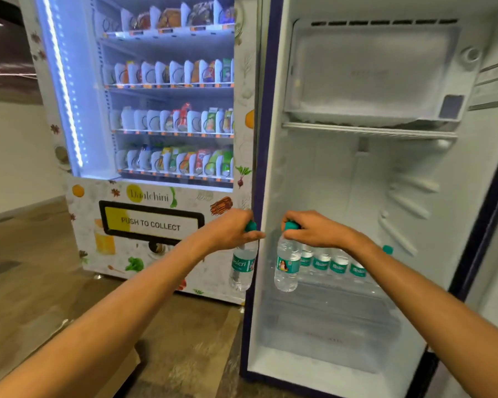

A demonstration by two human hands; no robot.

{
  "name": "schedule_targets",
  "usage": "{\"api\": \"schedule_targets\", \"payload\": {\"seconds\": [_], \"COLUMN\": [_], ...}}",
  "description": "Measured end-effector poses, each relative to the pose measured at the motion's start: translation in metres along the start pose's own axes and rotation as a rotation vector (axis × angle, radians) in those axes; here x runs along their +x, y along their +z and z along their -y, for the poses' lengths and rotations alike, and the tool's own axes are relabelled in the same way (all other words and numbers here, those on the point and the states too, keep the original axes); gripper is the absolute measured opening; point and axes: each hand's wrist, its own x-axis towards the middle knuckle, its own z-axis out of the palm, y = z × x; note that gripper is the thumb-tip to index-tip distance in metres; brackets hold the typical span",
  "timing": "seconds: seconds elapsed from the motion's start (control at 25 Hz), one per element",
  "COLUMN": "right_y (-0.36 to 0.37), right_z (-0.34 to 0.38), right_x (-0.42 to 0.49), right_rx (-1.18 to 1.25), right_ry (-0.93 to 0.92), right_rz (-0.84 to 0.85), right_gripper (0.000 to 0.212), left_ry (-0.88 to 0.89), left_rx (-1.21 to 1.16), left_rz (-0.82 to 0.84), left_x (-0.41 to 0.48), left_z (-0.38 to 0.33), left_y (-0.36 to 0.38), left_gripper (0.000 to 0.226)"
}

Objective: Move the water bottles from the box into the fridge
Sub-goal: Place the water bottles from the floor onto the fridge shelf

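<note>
We hold two clear plastic teal-capped water bottles: left hand (230, 229) grips one (242, 267), right hand (308, 229) other (287, 265); about five more shelved (332, 264), partly hidden by forearm, in open white fridge (328, 182).

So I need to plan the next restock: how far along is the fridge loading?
Partly done: a row of clear plastic water bottles with teal labels already stands on the white open fridge's lower shelf. In hand: the left hand and right hand each hold one teal-capped bottle by its neck, not yet shelved. The box is out of view, so what remains is unknown.
</note>
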Motion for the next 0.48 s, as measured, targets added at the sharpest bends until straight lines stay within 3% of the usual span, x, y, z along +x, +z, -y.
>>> {"api": "schedule_targets", "payload": {"seconds": [0.2,0.48], "right_y": [-0.060,-0.113], "right_z": [-0.031,-0.072], "right_x": [-0.008,-0.002], "right_rx": [-0.126,-0.154], "right_ry": [0.032,0.114], "right_rz": [-0.061,-0.056], "right_gripper": [0.007,0.011], "left_ry": [0.110,0.020], "left_rx": [0.027,-0.244], "left_rz": [-0.111,0.030], "left_x": [0.052,0.122], "left_z": [-0.052,-0.080], "left_y": [-0.012,-0.016], "left_gripper": [0.020,0.022]}}
